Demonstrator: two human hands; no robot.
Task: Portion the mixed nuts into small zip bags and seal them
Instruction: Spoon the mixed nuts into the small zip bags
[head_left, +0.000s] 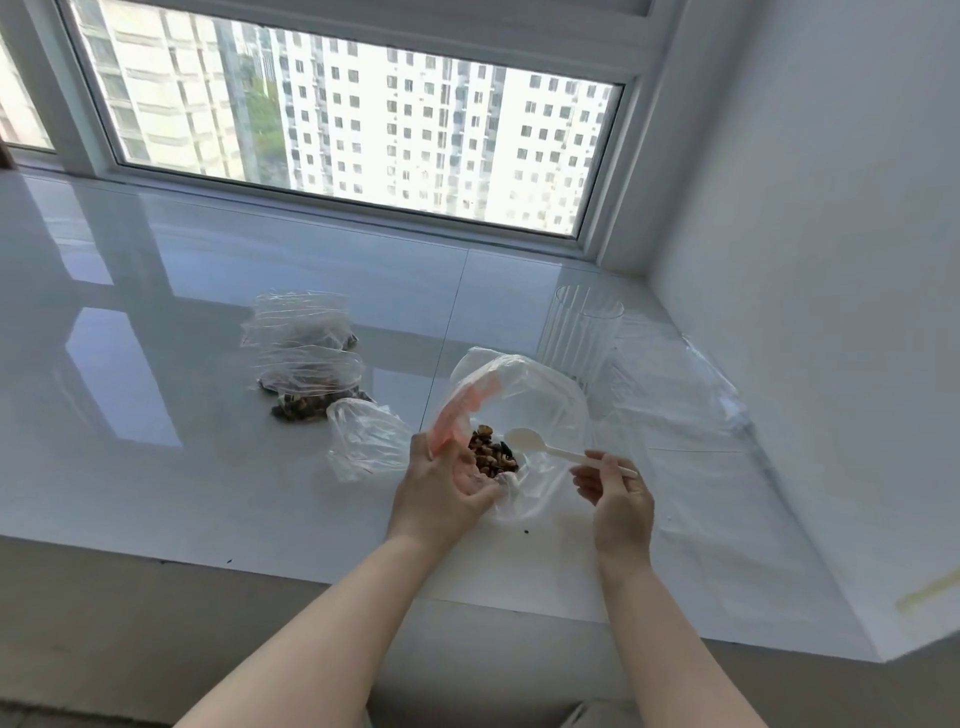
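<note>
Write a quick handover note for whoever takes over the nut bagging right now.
Left hand grips the open big bag of mixed nuts.
Right hand pinches the white spoon, bowl empty, inside that bag.
Done: two filled small bags lie to the left; whether they are sealed is unclear.
Left: fill the empty small bag, and seal.
A clear glass stands behind.

I count two hands, left hand (441, 483) and right hand (618, 499), one white plastic spoon (550, 449), one open zip bag (519, 415) with nuts, three smaller bags (306, 364) at left, and one clear ribbed tumbler (576, 338).
</note>
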